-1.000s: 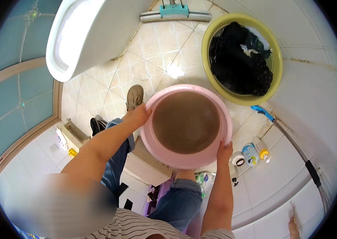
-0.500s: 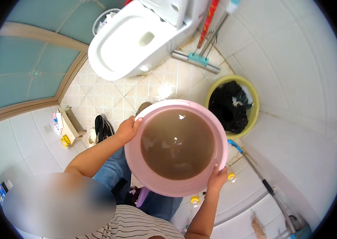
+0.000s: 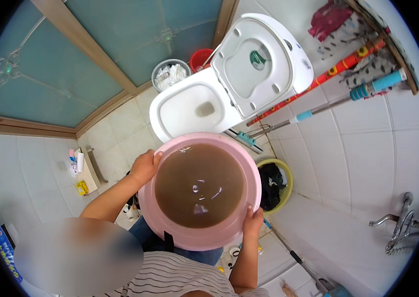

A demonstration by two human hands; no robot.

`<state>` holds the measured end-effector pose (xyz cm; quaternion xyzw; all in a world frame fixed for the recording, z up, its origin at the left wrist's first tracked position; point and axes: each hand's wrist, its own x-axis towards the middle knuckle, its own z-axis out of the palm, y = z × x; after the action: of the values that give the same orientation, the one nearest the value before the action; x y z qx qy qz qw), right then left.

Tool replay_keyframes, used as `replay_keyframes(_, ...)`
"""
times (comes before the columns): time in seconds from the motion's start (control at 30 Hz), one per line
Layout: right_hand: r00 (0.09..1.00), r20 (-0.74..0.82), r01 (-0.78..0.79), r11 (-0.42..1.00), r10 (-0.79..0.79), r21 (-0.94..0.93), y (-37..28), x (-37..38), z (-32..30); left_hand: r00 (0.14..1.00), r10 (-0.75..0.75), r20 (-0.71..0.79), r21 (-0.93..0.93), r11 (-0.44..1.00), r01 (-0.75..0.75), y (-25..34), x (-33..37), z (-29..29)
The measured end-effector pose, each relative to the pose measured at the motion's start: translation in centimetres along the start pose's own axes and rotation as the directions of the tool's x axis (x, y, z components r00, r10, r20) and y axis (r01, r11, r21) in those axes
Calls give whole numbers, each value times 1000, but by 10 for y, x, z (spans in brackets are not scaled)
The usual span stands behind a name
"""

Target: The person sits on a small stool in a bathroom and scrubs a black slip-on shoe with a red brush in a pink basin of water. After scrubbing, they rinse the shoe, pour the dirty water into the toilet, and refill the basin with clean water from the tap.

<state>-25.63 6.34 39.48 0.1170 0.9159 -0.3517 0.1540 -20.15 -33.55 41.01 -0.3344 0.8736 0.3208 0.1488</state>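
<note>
A large round pink basin (image 3: 250, 173) is held up in front of my body, with murky brown water (image 3: 197, 188) in it. My left hand (image 3: 145, 166) grips the rim at its upper left. On the lower right side, my right hand (image 3: 253, 220) is closed on the rim, thumb on top. Just beyond the basin's far edge stands a white toilet (image 3: 160, 111), its lid and seat (image 3: 264, 62) raised. The basin hides part of the floor and of the toilet's base.
A yellow-green tub (image 3: 284, 198) of dark cloth stands right of the basin. A squeeze mop (image 3: 249, 140) and a red pole (image 3: 318, 79) lean by the right wall. Beyond the toilet are a grey bin (image 3: 157, 74) and a red bucket (image 3: 200, 57). A tap (image 3: 401, 222) juts from the right wall.
Both hands have carried the basin closer to the toilet, and the view has shifted. More of the toilet's raised lid, the mop handle and the wall tap now show. The grip is unchanged.
</note>
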Motion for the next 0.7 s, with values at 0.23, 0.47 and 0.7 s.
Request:
replay_keyframes(0.23, 985, 41, 168, 985, -169, 42, -80, 38, 56, 997, -73, -39, 45, 996, 75, -31, 54, -61)
replay_keyframes(0.47, 943, 252, 218, 976, -217, 24, -137, 83, 93, 972, -233, -14, 79, 969, 233, -65, 89, -74)
replay_keyframes(0.7, 910, 373, 241, 963, -180, -123, -138, 127, 110, 938, -343, 55, 147, 932, 332, -90, 106, -47)
